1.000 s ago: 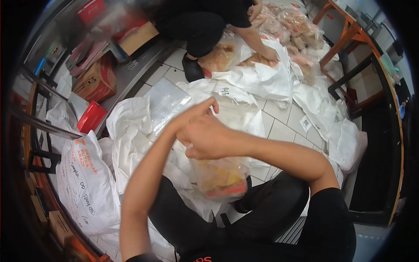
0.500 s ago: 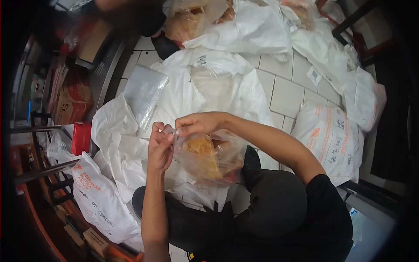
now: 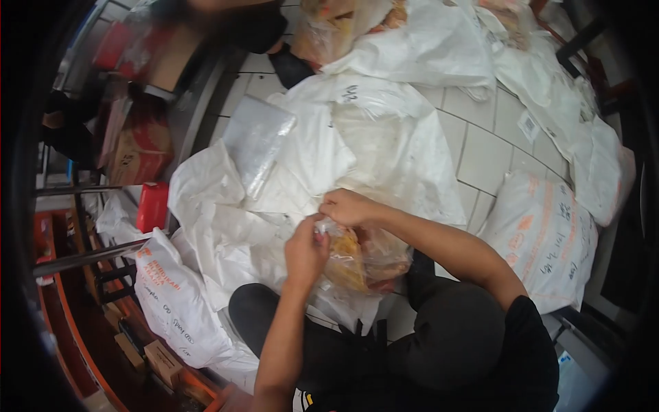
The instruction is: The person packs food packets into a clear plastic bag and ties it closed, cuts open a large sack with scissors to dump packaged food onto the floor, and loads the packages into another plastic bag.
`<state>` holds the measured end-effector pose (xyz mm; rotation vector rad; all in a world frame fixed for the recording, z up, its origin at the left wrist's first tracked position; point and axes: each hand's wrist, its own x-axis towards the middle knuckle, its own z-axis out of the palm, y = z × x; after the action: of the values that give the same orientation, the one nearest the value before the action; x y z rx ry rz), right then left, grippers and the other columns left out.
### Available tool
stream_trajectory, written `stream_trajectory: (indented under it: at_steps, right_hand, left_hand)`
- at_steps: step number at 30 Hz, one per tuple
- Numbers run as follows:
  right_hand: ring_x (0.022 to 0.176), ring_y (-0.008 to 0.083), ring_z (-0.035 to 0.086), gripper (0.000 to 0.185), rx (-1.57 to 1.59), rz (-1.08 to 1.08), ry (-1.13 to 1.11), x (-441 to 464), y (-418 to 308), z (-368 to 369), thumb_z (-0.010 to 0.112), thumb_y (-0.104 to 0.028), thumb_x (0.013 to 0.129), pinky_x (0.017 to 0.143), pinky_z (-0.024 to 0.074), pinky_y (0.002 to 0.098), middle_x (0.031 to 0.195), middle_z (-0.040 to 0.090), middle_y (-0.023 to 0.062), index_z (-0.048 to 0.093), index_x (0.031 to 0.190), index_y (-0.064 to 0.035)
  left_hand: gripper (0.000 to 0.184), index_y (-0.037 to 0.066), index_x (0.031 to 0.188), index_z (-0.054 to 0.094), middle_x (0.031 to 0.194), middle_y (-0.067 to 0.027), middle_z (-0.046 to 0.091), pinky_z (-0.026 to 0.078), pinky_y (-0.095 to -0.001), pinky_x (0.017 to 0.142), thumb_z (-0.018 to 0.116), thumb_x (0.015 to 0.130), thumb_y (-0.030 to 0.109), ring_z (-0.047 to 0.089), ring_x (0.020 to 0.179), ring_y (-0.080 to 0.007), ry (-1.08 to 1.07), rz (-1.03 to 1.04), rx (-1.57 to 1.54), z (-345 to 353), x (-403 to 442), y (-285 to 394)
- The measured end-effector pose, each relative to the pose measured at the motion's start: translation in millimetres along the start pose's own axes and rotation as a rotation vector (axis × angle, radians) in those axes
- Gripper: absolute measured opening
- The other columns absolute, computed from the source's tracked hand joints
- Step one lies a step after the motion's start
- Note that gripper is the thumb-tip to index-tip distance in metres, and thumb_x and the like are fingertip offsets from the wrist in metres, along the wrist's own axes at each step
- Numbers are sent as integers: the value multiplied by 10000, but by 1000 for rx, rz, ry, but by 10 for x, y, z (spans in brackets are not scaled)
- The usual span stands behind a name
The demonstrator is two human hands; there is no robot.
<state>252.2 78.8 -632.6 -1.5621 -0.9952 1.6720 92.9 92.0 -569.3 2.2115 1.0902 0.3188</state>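
Note:
A clear plastic bag [image 3: 376,259] with yellow and reddish-brown contents sits between my legs, on white sacking. My left hand [image 3: 307,249] is closed on the gathered top of the bag, at its left side. Just beside it, my right hand [image 3: 349,208] pinches the same gathered plastic from above. The fingertips of both hands nearly touch, and they partly hide the bag's neck. I cannot make out what the contents are.
White woven sacks [image 3: 309,154] are spread on the tiled floor [image 3: 484,152]. A stack of clear plastic sheets or bags [image 3: 257,141] lies on them. A filled sack [image 3: 542,240] stands at right, another [image 3: 182,302] at left. A person's foot [image 3: 292,65] is at the top.
Both hands have come closer together at the bag's neck, and my left hand has turned with its back upward. The whole view has shifted, so the surroundings appear farther right.

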Motion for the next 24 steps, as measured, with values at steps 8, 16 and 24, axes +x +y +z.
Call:
stream_trajectory:
  at_steps: [8,16,24]
  right_hand:
    - [669,192,550,327,139,-173,-467,-142,-50,-243,599,-120,812,602,444,340,764,570,97,434,1076,-19]
    - [821,300,577,266,-752,-887,322,-559,-185,-89,680,-176,759,706,448,397,852,586,122,513,925,-53]
    - [832,123,607,333,278,-79,-184,-914,-113,287,678,-279,885,755,500,267,955,648,63,620,1089,-22]
  left_hand:
    - [154,-23,920,628,739,-171,584,453,-365,578,629,835,105,562,615,-238,40,-66,115,-9,-139,-101]
    - [143,77,764,654,800,49,621,363,-206,620,615,863,173,503,701,-46,-567,-637,-772,-350,-33,-223]
    - [123,77,839,647,785,36,598,395,-211,685,580,893,166,523,732,-63,-567,-701,-1105,-288,-67,-251]
